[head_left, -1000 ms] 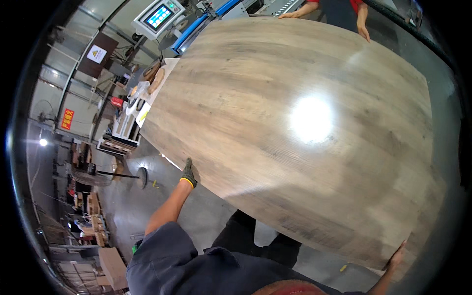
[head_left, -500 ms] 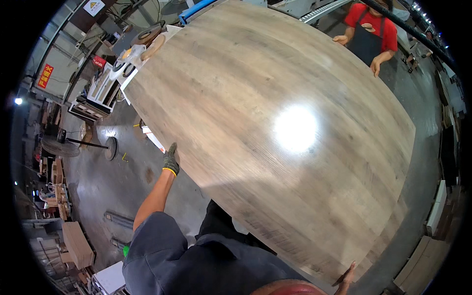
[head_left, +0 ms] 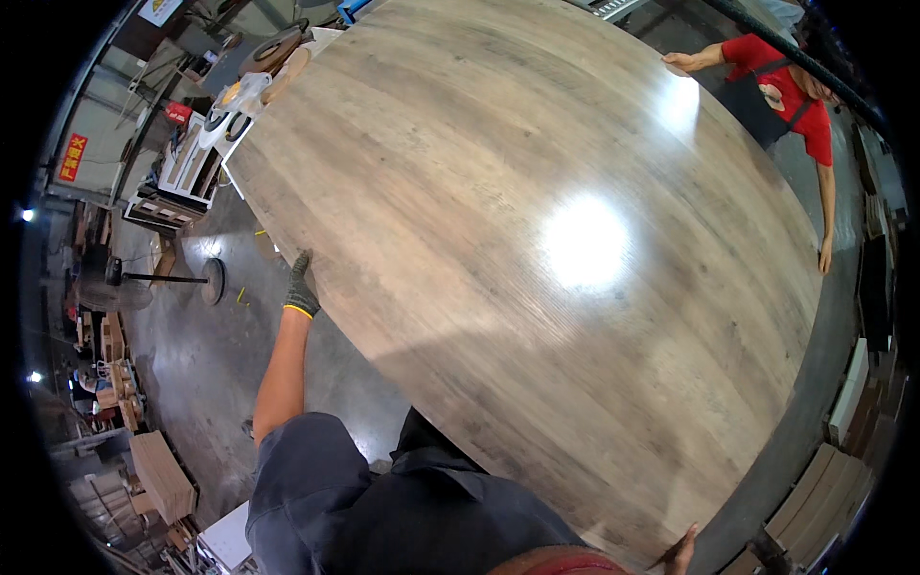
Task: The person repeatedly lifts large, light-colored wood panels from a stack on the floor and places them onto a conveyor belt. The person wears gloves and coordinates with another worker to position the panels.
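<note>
A large wood-grain board (head_left: 460,220) in brown and grey tones fills the middle of the view, glossy with a bright light reflection. My left hand (head_left: 302,286), in a dark knit glove with a yellow cuff, grips its left edge; the fingers under the board are hidden. At the near right corner, my right hand (head_left: 682,551) holds the board's edge, only partly in view at the lower rim. Across from me a person in a red shirt and dark apron (head_left: 781,101) has one hand (head_left: 680,62) on the far edge and the other hand (head_left: 824,257) by the right corner.
Behind the board's far left corner lie rolls of edging tape (head_left: 273,53) and a white cabinet-like frame (head_left: 192,172). A standing fan (head_left: 216,281) is on the grey floor (head_left: 211,383) to the left. Stacked panels stand at the lower left (head_left: 163,476) and lower right (head_left: 819,503).
The co-worker has leaned right and spread their arms, one hand sliding along the edge to the right corner. My left hand and the board's left edge have shifted slightly left and away.
</note>
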Available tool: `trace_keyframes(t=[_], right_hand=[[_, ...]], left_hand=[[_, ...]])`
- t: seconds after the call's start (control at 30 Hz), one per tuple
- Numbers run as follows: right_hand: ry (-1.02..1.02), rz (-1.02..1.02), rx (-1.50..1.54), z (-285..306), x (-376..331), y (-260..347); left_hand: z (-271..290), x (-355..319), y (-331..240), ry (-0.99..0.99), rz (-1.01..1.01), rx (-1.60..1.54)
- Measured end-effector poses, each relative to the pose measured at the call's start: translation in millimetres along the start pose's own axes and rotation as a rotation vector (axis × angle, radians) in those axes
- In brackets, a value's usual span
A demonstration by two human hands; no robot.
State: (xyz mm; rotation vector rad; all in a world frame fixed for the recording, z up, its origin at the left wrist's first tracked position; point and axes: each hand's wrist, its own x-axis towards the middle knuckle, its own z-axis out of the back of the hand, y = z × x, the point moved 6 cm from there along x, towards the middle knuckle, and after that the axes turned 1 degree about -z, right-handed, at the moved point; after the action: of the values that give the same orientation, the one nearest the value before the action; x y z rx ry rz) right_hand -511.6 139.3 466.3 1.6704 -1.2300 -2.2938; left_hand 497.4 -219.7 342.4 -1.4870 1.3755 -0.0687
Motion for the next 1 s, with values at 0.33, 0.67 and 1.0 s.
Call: trace_keyframes(t=[0.33,0.67,1.0], right_hand=[[-0.259,-0.036,-0.349,-19.1,-17.6,47.3],[-0.291,-0.012,-0.327,-24.8,-18.1,60.3],[-0.299,-0.005,-0.329,-51.6,-4.6,82.8]], left_hand=[[31.7,25.8,-20.7,-0.226,0.039,0.191],[27.2,31.6,-13.6,-0.159,0.114,0.168],[39.3,48.0,-15.4,-0.36,0.093,0.283]])
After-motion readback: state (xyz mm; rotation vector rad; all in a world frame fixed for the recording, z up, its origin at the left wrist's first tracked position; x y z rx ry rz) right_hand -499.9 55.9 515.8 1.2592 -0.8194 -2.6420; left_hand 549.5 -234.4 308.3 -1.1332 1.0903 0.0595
